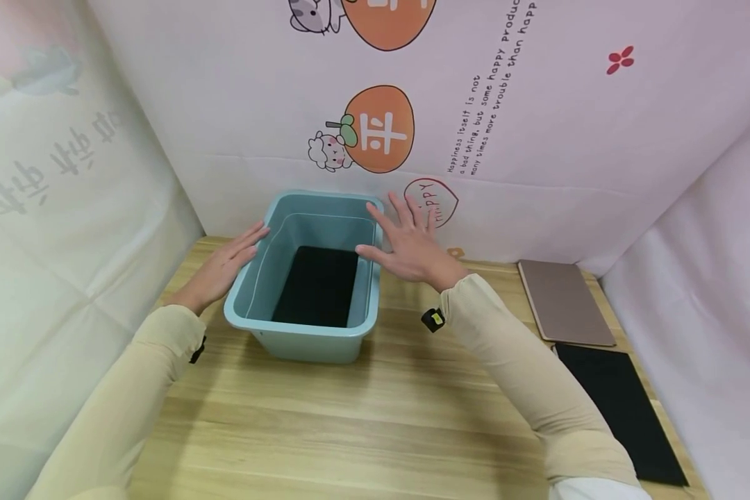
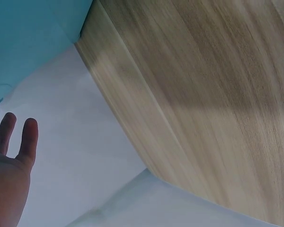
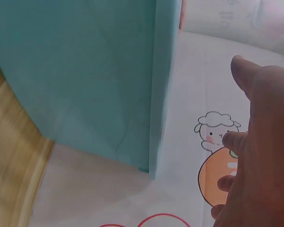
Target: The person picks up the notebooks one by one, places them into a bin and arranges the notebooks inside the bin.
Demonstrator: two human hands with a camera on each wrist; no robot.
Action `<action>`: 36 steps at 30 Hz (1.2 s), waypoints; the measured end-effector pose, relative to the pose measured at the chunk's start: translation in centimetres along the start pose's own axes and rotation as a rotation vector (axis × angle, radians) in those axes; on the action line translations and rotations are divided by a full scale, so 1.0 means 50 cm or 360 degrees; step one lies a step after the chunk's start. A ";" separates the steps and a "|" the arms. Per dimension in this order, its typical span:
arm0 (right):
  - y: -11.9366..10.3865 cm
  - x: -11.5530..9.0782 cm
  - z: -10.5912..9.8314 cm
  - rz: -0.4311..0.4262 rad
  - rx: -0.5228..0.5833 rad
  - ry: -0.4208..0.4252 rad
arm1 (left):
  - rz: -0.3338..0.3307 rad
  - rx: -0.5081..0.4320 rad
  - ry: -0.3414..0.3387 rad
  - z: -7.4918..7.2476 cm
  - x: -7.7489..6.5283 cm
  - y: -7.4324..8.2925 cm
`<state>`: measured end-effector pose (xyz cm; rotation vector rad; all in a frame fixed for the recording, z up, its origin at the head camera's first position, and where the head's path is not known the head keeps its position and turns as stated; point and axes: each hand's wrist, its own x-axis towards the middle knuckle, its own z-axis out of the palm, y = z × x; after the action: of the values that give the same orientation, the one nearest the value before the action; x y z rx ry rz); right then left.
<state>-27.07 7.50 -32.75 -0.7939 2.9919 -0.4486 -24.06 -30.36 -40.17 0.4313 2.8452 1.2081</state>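
A light blue plastic bin [image 1: 309, 331] stands on the wooden table, close to the back sheet. Inside, a flat black rectangle, perhaps a notebook [image 1: 319, 285], lies on its floor. My left hand [image 1: 225, 264] is beside the bin's left rim, its straight fingers touching or just off it. Over the right rim my right hand [image 1: 409, 246] hovers with fingers spread, holding nothing. In the right wrist view, the right hand [image 3: 265, 156] is apart from the bin's side wall [image 3: 85, 80]. Two fingers of the left hand [image 2: 9, 184] show in the left wrist view.
A brownish-pink notebook [image 1: 565, 302] lies at the table's right edge. Nearer, a black flat rectangle [image 1: 625, 413] is partly under my right forearm. White sheets enclose the wooden table [image 1: 325, 430] at the left, back and right; the back sheet [image 1: 237, 90] carries printed drawings.
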 end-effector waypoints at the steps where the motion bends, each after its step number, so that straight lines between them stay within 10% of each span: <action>1: 0.003 -0.001 -0.001 -0.0002 -0.0001 0.0005 | -0.0002 -0.0003 -0.0003 -0.001 0.000 0.000; 36: 0.135 -0.102 -0.009 0.0209 0.0003 0.0062 | 0.0009 -0.0025 0.0032 0.004 -0.001 -0.007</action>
<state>-25.93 15.73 -34.52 -0.5903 3.0543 -0.4667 -24.07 -30.44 -40.57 0.4290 2.8509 1.2418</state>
